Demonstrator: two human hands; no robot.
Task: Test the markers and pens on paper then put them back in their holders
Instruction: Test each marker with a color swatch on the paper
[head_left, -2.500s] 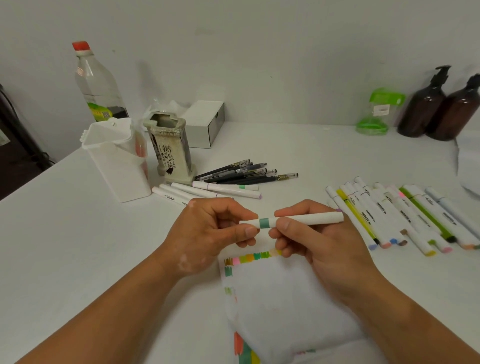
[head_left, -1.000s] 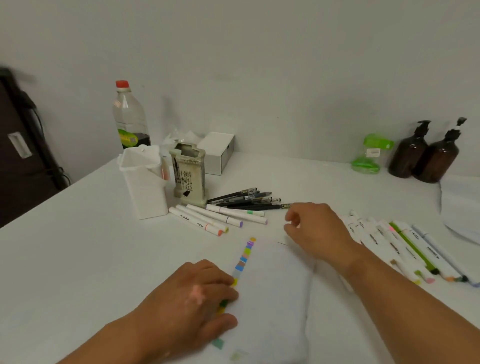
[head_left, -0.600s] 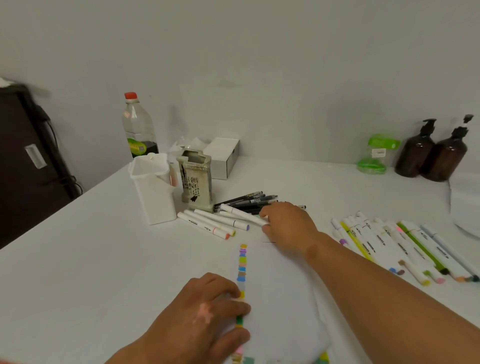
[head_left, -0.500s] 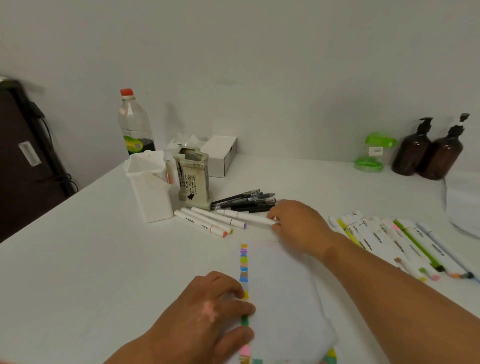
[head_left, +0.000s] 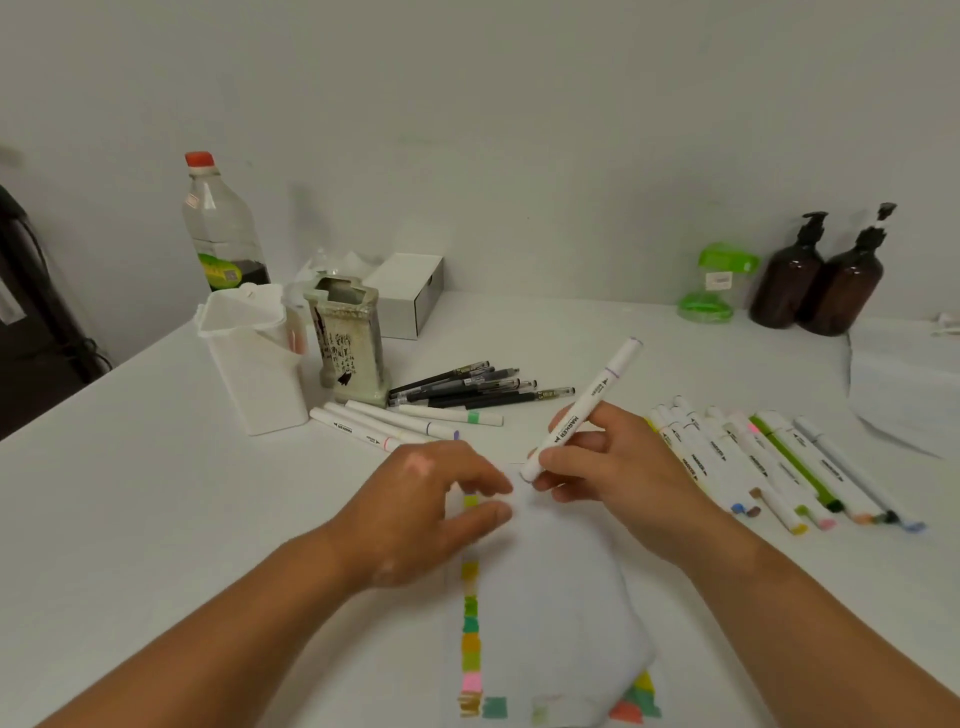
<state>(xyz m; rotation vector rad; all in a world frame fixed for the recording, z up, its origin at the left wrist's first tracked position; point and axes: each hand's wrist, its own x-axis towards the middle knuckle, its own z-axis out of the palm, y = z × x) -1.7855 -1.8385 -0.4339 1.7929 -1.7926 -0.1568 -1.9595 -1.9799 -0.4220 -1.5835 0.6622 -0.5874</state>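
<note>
Light, stiff marker (head_left: 587, 410) held slantwise over the paper (head_left: 550, 597).
Right hand (head_left: 613, 467) pinches its lower end; left hand (head_left: 426, 504) hovers loosely spread, empty, beside it. Smooth plastic probably slips: grip mid-barrel.

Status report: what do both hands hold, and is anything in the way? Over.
Right hand grips white marker, lower end near paper. Left hand empty, fingers relaxed over colour swatches. Nothing blocks the paper.

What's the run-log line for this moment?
stage: testing | right hand: grips white marker, tilted, caps on | left hand: relaxed over swatch column on paper | other markers: lying on table
</note>
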